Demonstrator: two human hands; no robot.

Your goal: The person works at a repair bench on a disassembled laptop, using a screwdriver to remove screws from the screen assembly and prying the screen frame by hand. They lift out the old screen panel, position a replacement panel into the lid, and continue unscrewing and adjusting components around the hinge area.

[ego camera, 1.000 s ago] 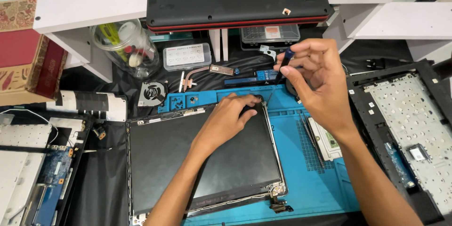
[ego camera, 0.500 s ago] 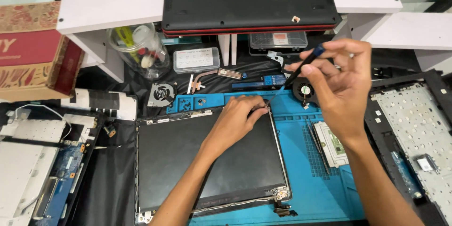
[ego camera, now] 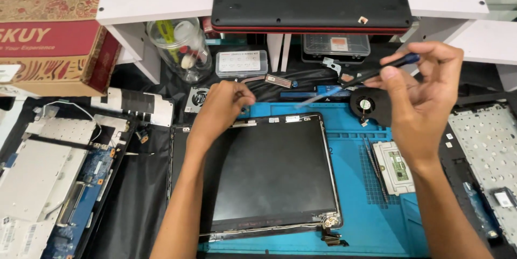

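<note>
A dark laptop screen panel point(ego camera: 274, 178) lies flat on a blue work mat point(ego camera: 377, 221). My left hand point(ego camera: 218, 111) rests on the panel's top left edge, with its fingers curled down onto the bezel. My right hand point(ego camera: 425, 89) is raised above the mat's right side. It pinches a screwdriver point(ego camera: 371, 76) with a dark blue handle. The thin shaft points down and left toward the panel's top edge, and its tip is blurred. A small black fan point(ego camera: 366, 105) lies just under that hand.
A closed laptop point(ego camera: 312, 0) sits on a white shelf at the back. Below it are a clear jar point(ego camera: 175, 49) and a small parts box point(ego camera: 241, 64). A cardboard box point(ego camera: 48, 43) and an opened laptop base point(ego camera: 54, 183) are on the left. On the right lie a touchpad board point(ego camera: 396, 167) and a keyboard frame point(ego camera: 484, 146).
My left hand has slid left along the panel's top edge. My right hand has lifted the screwdriver up and away from the parts behind the mat.
</note>
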